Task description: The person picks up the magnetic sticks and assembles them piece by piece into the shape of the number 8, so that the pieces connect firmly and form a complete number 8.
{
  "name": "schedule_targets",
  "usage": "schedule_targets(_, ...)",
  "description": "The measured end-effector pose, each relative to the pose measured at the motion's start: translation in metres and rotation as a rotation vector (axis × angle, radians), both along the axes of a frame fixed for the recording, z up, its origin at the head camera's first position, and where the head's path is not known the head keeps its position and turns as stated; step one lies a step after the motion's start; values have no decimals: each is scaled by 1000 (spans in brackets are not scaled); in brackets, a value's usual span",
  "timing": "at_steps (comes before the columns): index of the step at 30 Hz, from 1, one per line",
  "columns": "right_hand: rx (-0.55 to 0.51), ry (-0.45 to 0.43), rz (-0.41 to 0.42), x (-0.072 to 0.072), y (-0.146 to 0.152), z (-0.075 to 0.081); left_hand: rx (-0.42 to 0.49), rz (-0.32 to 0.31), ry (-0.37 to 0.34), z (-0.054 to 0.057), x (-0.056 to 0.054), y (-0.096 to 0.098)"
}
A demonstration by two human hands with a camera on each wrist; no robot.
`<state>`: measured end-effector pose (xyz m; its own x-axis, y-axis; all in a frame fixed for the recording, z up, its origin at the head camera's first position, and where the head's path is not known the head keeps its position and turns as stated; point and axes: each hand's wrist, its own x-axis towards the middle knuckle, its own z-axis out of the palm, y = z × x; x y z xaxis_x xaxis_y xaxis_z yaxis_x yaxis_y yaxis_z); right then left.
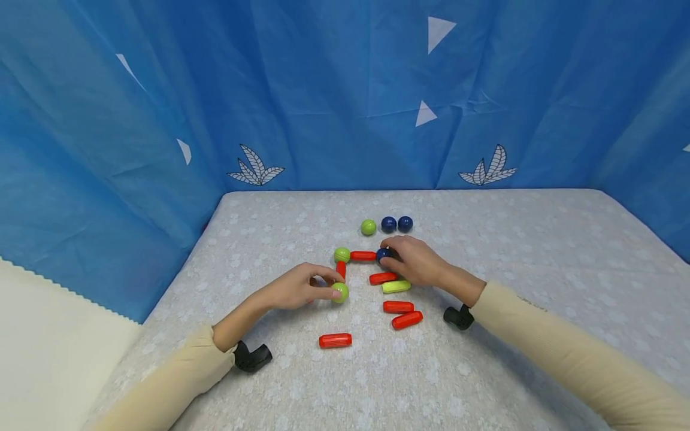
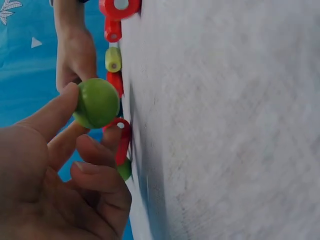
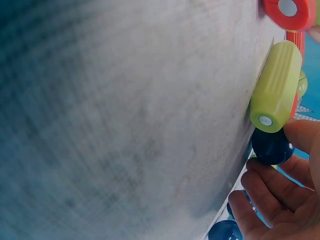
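Note:
My left hand [image 1: 297, 287] pinches a green ball [image 2: 98, 103] between thumb and fingers, close to the near end of a red rod [image 1: 341, 270]. That rod runs back to another green ball [image 1: 342, 255], from which a second red rod [image 1: 363, 256] stretches right to a dark blue ball [image 1: 383, 255]. My right hand [image 1: 416, 261] holds this blue ball between thumb and fingers, partly covering it. In the right wrist view a yellow-green rod [image 3: 278, 85] lies in front of the blue ball [image 3: 272, 146].
Behind the joined pieces sit a loose green ball [image 1: 369, 227] and two dark blue balls [image 1: 389, 224]. Nearer me lie several red rods [image 1: 398, 307], one of them [image 1: 335, 340] by itself to the left. A blue curtain [image 1: 345, 96] hangs behind the cloth-covered table [image 1: 517, 251].

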<state>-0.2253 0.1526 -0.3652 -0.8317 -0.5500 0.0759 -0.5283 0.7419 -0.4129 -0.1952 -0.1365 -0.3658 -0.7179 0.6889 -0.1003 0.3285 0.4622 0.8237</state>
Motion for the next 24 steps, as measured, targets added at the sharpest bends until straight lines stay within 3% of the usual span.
schedule_targets(15, -6, 17, 10, 0, 1, 0, -92, -44, 6, -4, -4, 4)
schedule_targets(24, -4, 11, 7, 0, 0, 0, -134, -53, -74, -2, -10, 8)
